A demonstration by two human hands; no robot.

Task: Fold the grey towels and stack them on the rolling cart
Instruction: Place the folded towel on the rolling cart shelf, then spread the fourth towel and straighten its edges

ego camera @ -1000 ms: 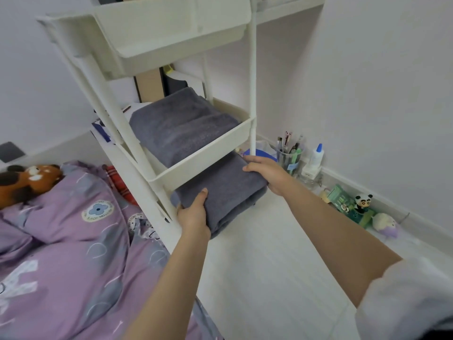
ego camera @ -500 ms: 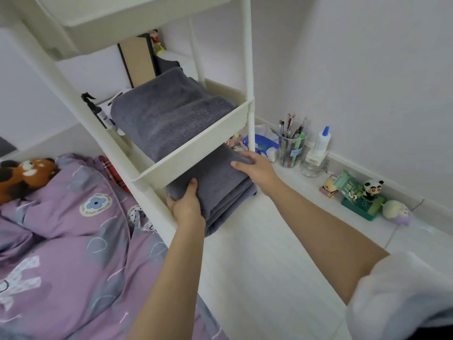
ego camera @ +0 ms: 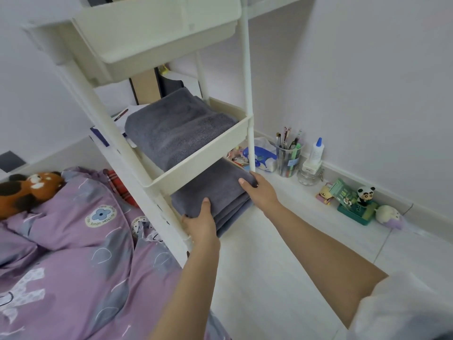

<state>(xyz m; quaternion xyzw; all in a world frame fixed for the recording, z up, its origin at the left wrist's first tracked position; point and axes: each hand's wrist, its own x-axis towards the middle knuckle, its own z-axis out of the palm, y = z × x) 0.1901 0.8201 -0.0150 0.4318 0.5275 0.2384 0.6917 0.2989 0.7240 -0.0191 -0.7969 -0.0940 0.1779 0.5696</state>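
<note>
Now we see both hands gripping the folded grey towel (ego camera: 215, 190) under the cart's (ego camera: 196, 163) middle tray: left hand (ego camera: 201, 223) at its near corner, right hand (ego camera: 257, 190) at its right edge. Second grey towel (ego camera: 179, 128) lies in the middle tray.

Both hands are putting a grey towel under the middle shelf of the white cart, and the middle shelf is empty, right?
Not quite. The head view shows the middle shelf is not empty: a folded grey towel already lies in it. The rest holds: the left hand and right hand grip another grey towel below that shelf of the white cart.
</note>
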